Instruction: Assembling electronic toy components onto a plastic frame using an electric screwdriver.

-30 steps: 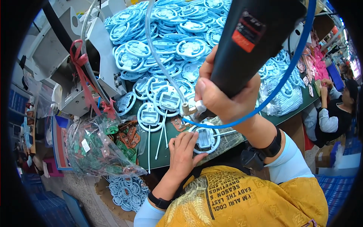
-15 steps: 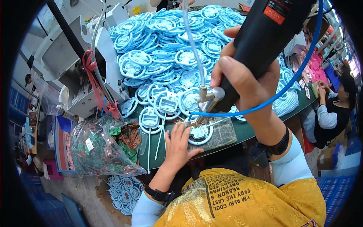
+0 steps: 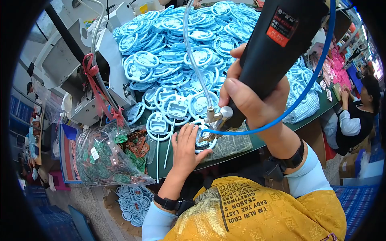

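My right hand (image 3: pixel 257 94) is wrapped round a black powered screwdriver (image 3: pixel 277 52), tilted with its metal nose down to the left. A clear tube (image 3: pixel 193 52) and a blue hose (image 3: pixel 277 124) join at that nose. Under it lies a round light-blue plastic part (image 3: pixel 204 148), partly hidden by the tool head. My left hand (image 3: pixel 186 150) lies against this part's left side, fingers stretched out and thumb spread along its lower rim. Whether the tip touches the part is hidden. Similar parts with white sticks (image 3: pixel 158 125) lie just beyond my left fingers.
A large heap of light-blue parts (image 3: pixel 177 52) covers the far table. At left stand a grey-white machine (image 3: pixel 106 68) and a clear bag of circuit boards (image 3: pixel 106 156). A worn mat (image 3: pixel 233 145) lies near the table edge. A co-worker (image 3: pixel 358 112) sits at right.
The screwdriver's head and the round part under it have shifted a little to the left. My left hand stays beside the part and now covers its left side.
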{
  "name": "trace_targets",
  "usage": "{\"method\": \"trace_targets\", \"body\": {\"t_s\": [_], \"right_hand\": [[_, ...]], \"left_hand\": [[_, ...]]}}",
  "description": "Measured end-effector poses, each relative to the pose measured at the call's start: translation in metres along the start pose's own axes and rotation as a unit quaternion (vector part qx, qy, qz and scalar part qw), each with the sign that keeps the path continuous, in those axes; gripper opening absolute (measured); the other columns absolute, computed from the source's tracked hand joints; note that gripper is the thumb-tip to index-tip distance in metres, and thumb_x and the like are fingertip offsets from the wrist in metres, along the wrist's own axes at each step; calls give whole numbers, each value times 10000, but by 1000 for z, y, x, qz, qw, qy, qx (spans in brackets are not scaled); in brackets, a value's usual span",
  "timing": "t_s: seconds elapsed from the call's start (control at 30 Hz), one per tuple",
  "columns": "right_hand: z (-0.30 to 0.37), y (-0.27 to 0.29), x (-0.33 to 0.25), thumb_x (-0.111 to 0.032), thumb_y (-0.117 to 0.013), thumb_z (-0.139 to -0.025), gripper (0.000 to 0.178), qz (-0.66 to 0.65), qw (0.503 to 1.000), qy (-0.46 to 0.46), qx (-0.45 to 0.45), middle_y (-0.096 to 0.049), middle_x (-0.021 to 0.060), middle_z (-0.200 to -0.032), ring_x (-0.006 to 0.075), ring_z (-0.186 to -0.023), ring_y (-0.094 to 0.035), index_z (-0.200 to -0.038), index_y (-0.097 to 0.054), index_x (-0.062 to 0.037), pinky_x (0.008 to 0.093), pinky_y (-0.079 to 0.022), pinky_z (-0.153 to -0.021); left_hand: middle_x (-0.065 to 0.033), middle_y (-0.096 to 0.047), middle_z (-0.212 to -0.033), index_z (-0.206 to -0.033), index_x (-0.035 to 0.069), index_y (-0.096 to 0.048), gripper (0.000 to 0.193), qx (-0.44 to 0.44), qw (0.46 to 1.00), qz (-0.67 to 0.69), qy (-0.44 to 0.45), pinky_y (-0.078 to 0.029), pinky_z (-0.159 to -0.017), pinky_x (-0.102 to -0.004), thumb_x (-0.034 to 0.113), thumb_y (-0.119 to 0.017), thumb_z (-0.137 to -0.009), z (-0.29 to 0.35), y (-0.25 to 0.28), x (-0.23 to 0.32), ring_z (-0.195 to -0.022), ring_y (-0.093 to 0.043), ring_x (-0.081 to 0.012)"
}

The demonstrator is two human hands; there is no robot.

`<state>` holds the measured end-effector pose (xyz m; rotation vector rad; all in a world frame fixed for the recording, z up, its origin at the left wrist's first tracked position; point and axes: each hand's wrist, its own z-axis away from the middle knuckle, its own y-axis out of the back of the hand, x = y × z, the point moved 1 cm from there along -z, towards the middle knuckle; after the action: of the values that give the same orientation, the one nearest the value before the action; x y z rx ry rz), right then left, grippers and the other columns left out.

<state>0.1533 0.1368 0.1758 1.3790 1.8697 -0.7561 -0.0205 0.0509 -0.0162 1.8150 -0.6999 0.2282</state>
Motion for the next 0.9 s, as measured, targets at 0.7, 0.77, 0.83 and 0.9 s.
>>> {"method": "trace_targets", "body": {"t_s": [0.7,0.77,0.83,0.9], "right_hand": [[8,-11,6,72,-615,-824,452,39,999,-3,2,-599,67,-787,140,-637,-629,-1253,-476,47,290,-523,-603],[-3,-10,-5,18,-611,-852,431,-12,1000,10,-3,-599,62,-768,152,-636,-641,-1262,-482,62,291,-521,-603],[-14,-16,-19,-5,-623,-852,422,-42,999,33,3,-599,73,-754,170,-614,-642,-1244,-488,76,298,-525,-590],[-22,-23,-22,-14,-626,-855,422,-47,997,60,-3,-602,77,-752,175,-607,-642,-1241,-487,80,300,-526,-584]], "left_hand": [[-129,-509,-1410,-1238,27,-601,670,-2,999,21,33,-303,-1051,-532,287,-863,-678,4,-5,0,-1358,-423,-333],[-134,-519,-1401,-1153,31,-648,517,23,999,37,27,-300,-1053,-530,245,-831,-720,2,-10,-7,-1350,-430,-339],[-139,-529,-1392,-1068,35,-696,365,42,997,53,24,-296,-1054,-528,204,-798,-761,9,-8,-9,-1342,-437,-345],[-168,-588,-1295,-951,45,-721,197,78,995,46,38,-302,-1047,-512,147,-762,-787,12,5,-7,-1303,-470,-361]]}}
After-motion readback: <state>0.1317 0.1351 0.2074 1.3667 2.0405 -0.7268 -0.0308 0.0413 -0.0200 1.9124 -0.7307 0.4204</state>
